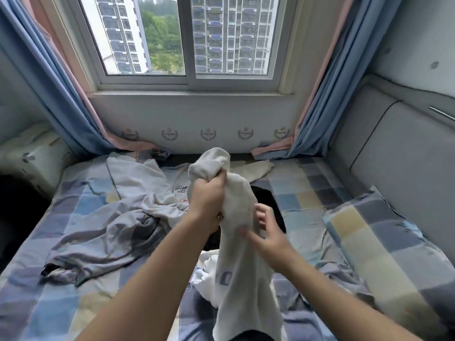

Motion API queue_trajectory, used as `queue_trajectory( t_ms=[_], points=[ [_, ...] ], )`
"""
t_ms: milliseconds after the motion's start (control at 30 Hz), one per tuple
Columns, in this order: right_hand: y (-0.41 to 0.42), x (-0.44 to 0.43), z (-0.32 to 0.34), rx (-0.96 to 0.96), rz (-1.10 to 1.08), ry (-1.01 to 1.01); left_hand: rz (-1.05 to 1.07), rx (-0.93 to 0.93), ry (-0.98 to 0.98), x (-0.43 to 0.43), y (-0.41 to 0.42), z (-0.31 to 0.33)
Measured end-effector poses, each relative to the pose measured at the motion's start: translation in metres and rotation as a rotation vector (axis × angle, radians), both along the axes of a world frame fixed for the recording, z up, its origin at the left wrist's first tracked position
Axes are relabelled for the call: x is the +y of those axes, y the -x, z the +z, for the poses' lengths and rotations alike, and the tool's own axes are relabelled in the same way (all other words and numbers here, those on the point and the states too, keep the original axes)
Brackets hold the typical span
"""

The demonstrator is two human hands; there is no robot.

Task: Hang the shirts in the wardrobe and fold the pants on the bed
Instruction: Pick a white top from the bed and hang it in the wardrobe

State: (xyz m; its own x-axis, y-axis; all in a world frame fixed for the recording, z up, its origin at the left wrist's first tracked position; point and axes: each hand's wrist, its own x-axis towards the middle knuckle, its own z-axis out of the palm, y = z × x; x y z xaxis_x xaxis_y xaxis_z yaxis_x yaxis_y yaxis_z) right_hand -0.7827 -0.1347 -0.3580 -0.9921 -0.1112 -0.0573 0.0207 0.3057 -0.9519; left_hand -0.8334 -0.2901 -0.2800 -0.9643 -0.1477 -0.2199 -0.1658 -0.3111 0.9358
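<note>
Left hand (206, 198) is fisted round the bunched top of a white garment (236, 267), held up over the bed (307, 193). The rest of the garment hangs down between the forearms. Right hand (268, 239) is lower on the same cloth, thumb on the front and fingers round its edge; it is motion-blurred. A grey shirt (98, 242) lies crumpled on the left. A pale shirt (142, 183) with a script print lies behind it. A black garment (266, 195) lies behind the hands. A pillow (381, 242) is on the right, a window (187, 35) ahead.

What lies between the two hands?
In the head view, only the hanging white garment: left hand grips its top, right hand touches its side.
</note>
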Motion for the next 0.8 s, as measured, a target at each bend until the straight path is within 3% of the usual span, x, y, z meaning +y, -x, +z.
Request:
queue_trajectory(
  t_ms=[133, 233, 333, 400, 500, 667, 800],
  points=[
    [-0.026, -0.009, -0.075, -0.296, -0.014, -0.21, -0.015, -0.018, -0.084, 0.0, 0.001, 0.0],
    [-0.017, 0.001, -0.084, -0.236, -0.004, -0.334, 0.026, -0.006, -0.123, -0.005, 0.004, 0.002],
    [-0.007, 0.007, -0.064, -0.173, 0.02, -0.307, 0.011, 0.031, -0.204, -0.019, 0.008, -0.004],
    [0.001, 0.008, -0.042, -0.113, 0.006, -0.232, -0.123, 0.067, -0.106, -0.032, 0.009, -0.014],
    [0.014, 0.004, -0.004, -0.114, -0.085, 0.074, -0.288, 0.013, 0.221, -0.044, -0.004, -0.038],
    [0.033, -0.008, 0.042, -0.129, -0.164, 0.368, -0.52, -0.07, 0.346, -0.027, -0.061, -0.097],
    [0.046, -0.015, 0.063, -0.15, -0.189, 0.519, -0.428, -0.017, 0.549, -0.002, -0.082, -0.122]
  ],
)
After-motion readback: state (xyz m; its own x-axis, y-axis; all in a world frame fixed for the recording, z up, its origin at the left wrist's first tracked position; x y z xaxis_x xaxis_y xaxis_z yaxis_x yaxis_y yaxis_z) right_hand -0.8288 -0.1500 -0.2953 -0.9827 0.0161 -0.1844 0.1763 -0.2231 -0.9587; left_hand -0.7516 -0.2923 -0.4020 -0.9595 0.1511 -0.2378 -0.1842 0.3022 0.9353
